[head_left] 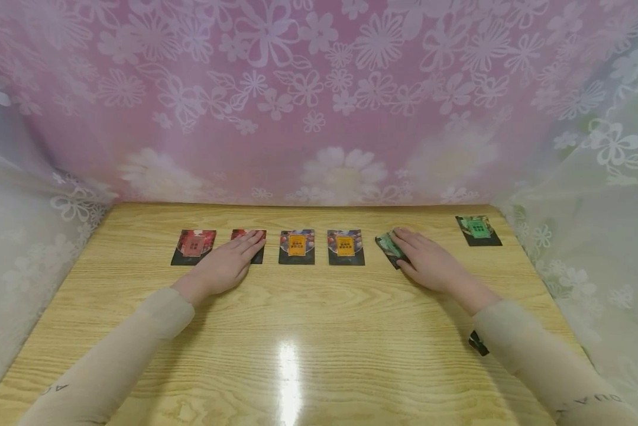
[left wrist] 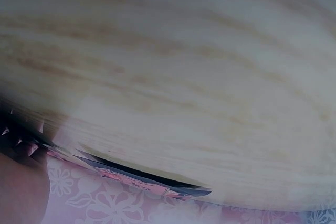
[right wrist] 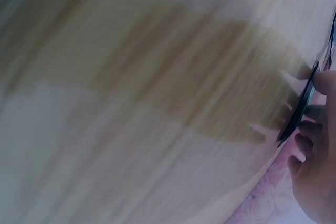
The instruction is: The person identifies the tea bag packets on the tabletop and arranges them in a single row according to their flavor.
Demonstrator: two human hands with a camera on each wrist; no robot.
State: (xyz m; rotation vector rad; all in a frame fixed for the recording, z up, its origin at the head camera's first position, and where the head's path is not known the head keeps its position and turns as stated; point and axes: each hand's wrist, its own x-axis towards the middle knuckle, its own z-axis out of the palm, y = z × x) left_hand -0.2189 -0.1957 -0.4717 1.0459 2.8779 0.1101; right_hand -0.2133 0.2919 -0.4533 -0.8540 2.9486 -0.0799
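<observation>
Small flat packets lie in a row on the wooden table. My left hand rests with its fingers laid over one red and black packet, hiding most of it. Left of that hand lies a second red packet. My right hand rests on a green and black packet, which lies turned at an angle, its right part covered by the fingers. In the right wrist view that packet shows edge-on beside the hand. The left wrist view catches a red packet and part of the left hand.
Between the hands lie two packets with orange labels, one on the left and one on the right. Another green packet lies at the far right. A small black object sits by the right sleeve. A flowered pink curtain hangs behind the table.
</observation>
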